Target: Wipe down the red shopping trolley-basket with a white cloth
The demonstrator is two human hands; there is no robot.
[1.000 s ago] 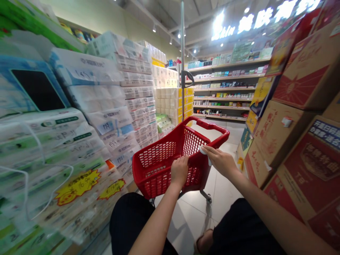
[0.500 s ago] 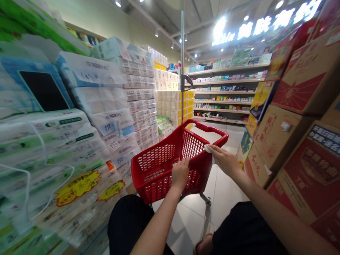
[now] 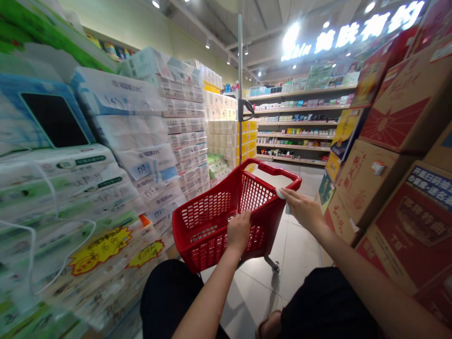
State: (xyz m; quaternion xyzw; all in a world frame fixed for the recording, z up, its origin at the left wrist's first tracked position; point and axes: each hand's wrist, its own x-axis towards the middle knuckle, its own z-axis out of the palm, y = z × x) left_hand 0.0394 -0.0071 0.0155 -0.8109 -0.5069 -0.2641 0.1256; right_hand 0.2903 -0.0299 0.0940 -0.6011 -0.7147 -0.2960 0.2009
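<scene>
In front of my knees stands a red plastic shopping cart (image 3: pixel 208 240) with perforated sides. My left hand (image 3: pixel 238 230) is closed over its near rim, fingers curled to the inside. A pale wiping cloth (image 3: pixel 281 193) is pressed by my right hand (image 3: pixel 300 205) against the cart's rim near the handle (image 3: pixel 282 172). Part of the cloth hangs below the fingers, and the palm hides the rest.
Stacked tissue packs (image 3: pixel 187 127) rise on the left, with a dark-screened device (image 3: pixel 54 120) and a white cable. Cardboard boxes (image 3: pixel 374 183) are piled on the right. Behind the cart stand a metal pole (image 3: pixel 240 70) and stocked shelves (image 3: pixel 296 122).
My right hand and the cloth have slid slightly along the rim, right and up toward the handle. My left hand keeps its grip on the near rim.
</scene>
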